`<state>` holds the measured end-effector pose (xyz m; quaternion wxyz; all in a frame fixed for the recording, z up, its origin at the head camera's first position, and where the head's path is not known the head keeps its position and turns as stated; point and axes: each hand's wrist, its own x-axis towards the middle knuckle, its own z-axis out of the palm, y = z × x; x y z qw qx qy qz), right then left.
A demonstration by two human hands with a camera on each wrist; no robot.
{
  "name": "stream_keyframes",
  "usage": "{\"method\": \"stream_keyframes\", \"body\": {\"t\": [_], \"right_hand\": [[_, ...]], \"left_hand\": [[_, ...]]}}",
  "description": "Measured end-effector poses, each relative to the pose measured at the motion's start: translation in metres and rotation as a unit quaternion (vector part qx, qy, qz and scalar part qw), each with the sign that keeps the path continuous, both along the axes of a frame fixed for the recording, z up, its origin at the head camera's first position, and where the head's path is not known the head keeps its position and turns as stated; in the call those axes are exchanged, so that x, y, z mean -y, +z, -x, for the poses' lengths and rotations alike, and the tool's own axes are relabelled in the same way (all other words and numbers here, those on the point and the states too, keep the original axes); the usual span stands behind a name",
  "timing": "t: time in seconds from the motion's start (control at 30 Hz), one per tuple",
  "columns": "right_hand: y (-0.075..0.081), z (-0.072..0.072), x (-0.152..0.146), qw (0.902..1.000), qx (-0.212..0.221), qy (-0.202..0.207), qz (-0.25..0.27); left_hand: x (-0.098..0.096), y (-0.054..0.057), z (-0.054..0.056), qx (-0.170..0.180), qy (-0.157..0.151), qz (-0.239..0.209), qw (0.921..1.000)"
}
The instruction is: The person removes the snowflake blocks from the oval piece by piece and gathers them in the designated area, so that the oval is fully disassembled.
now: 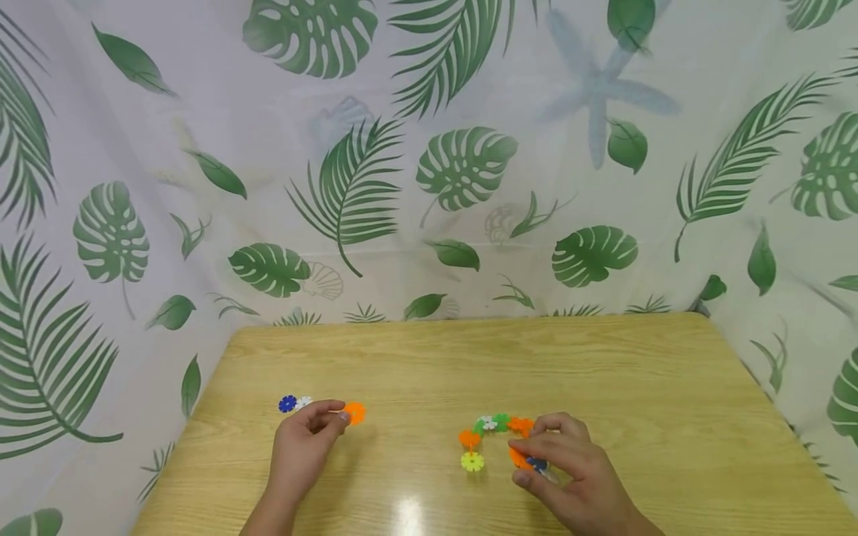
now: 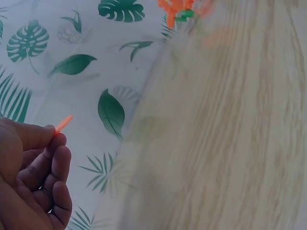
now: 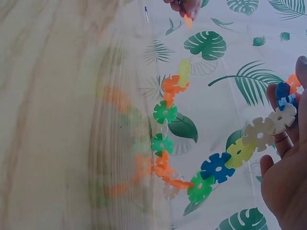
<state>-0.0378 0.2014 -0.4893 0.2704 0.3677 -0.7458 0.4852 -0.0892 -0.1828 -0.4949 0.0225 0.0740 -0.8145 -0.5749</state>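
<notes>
Above the wood-grain table (image 1: 415,365), your left hand (image 1: 298,450) pinched an orange notched disc (image 1: 356,413) between thumb and fingers, well apart from the chain of interlocked discs (image 1: 501,423). Your right hand (image 1: 579,469) gripped that chain near one end — a yellow disc (image 1: 472,462) formed the other. Just beyond your left hand sat a blue disc (image 1: 287,403) and a white disc (image 1: 304,402).
</notes>
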Motion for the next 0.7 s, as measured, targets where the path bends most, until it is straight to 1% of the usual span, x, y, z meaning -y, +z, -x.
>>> {"method": "stream_keyframes", "body": {"t": [0.1,0.23,0.37,0.57,0.7], "right_hand": [[0.0,0.0,0.0,0.9999,-0.01,-0.003,0.002],[0.0,0.0,0.001,0.9998,-0.019,-0.003,0.004],[0.001,-0.001,0.0,0.9999,-0.016,-0.006,0.003],[0.004,-0.002,0.0,0.9998,-0.018,-0.002,0.008],[0.009,-0.004,0.001,0.9999,-0.014,-0.001,0.008]], "left_hand": [[0.003,-0.006,0.005,-0.003,0.006,0.006,1.0],[0.008,-0.014,0.01,-0.013,0.015,0.03,0.9993],[0.016,-0.021,0.014,-0.007,0.018,0.058,0.9981],[0.027,-0.027,0.02,0.002,0.019,0.112,0.9935],[0.033,-0.031,0.023,0.011,0.021,0.136,0.9904]]}}
